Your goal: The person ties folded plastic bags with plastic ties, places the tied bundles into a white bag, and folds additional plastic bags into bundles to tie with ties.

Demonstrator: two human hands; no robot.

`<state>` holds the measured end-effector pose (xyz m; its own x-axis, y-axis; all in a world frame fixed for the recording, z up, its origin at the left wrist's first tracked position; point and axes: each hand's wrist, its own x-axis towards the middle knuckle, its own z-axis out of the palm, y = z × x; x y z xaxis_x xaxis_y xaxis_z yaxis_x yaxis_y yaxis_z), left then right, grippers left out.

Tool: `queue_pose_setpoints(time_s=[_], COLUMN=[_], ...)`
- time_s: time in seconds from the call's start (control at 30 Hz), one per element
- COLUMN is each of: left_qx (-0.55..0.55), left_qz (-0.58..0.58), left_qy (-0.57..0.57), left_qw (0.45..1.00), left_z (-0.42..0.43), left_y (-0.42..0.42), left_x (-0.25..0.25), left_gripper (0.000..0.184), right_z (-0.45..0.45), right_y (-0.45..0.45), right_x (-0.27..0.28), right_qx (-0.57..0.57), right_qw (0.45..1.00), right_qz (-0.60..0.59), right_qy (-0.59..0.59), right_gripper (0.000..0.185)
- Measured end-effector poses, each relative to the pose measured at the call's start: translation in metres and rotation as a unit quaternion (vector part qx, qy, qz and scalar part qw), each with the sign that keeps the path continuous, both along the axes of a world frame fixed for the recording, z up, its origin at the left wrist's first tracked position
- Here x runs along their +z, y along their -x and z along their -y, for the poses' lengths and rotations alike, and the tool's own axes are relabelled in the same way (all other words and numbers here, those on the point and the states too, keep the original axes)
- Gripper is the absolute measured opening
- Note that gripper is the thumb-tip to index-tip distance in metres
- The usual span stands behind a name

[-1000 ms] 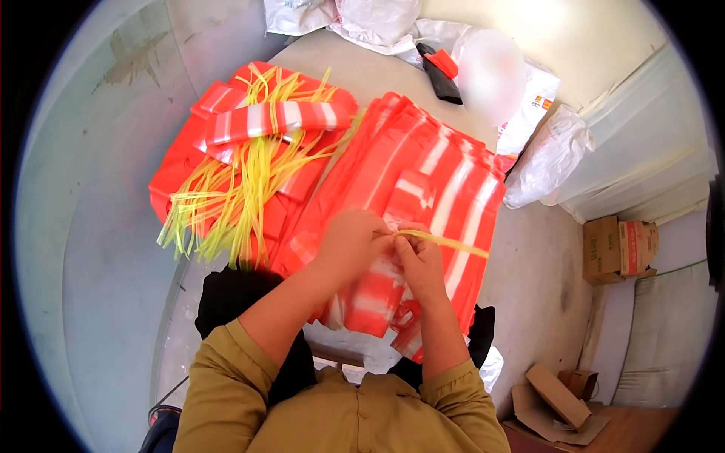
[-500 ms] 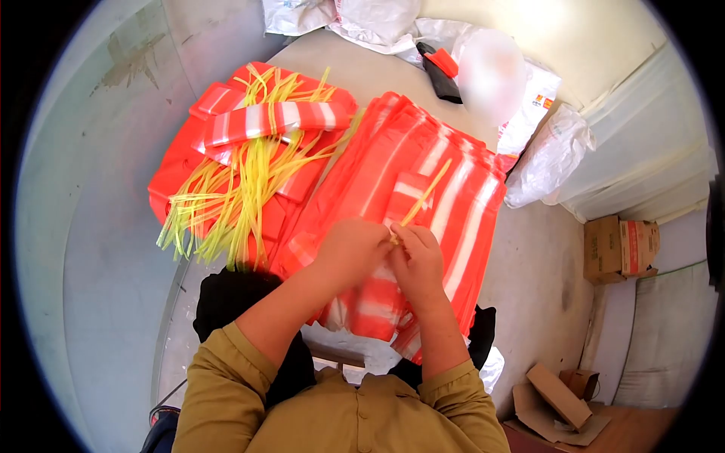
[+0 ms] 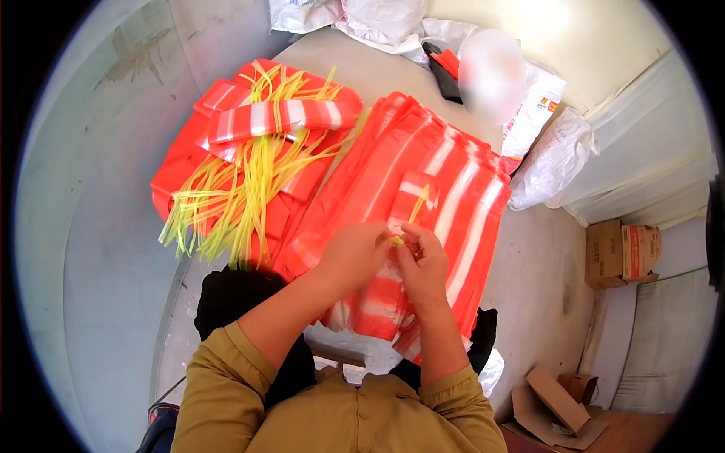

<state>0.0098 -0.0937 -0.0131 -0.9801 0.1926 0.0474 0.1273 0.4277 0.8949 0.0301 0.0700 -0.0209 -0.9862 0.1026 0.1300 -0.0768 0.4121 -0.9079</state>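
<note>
My left hand (image 3: pixel 356 253) and my right hand (image 3: pixel 424 266) meet fingertip to fingertip, both pinching a short yellow strip (image 3: pixel 419 204) around a folded red and white striped bundle (image 3: pixel 415 189). One part of the strip sticks up past my right fingertips; a small yellow bit shows between the hands. Beneath them lies a wide stack of red and white striped plastic sheets (image 3: pixel 464 219). To the left, many loose yellow strips (image 3: pixel 253 181) drape over red folded plastic (image 3: pixel 177 170), with a striped roll (image 3: pixel 279 119) lying across them.
White sacks (image 3: pixel 555 155) stand along the far side, near a black and red item (image 3: pixel 445 72). Cardboard boxes (image 3: pixel 606 253) sit against the right wall, and flattened cardboard (image 3: pixel 557 400) lies lower right. A pale wall (image 3: pixel 98 226) curves along the left.
The yellow strip pointed right, then swung upward, and now shows a shorter part between and above my fingers. Both hands stayed close together over the bundle. The view shifted slightly.
</note>
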Motion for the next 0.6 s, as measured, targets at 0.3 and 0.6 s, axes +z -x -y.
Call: queue_pose_setpoints(time_s=[0.3, 0.6], left_qx=[-0.019, -0.031], left_qz=[0.014, -0.020], left_qy=[-0.015, 0.066], left_qw=[1.000, 0.997], left_z=[0.000, 0.000], left_y=[0.001, 0.003], left_x=[-0.003, 0.002], left_gripper=[0.014, 0.015], right_z=[-0.005, -0.004], right_y=[0.000, -0.008], right_x=[0.012, 0.028], right_qx=[0.063, 0.052], right_qw=[0.993, 0.992], right_qz=[0.040, -0.014], right_qy=[-0.090, -0.114], right_gripper=[0.039, 0.047])
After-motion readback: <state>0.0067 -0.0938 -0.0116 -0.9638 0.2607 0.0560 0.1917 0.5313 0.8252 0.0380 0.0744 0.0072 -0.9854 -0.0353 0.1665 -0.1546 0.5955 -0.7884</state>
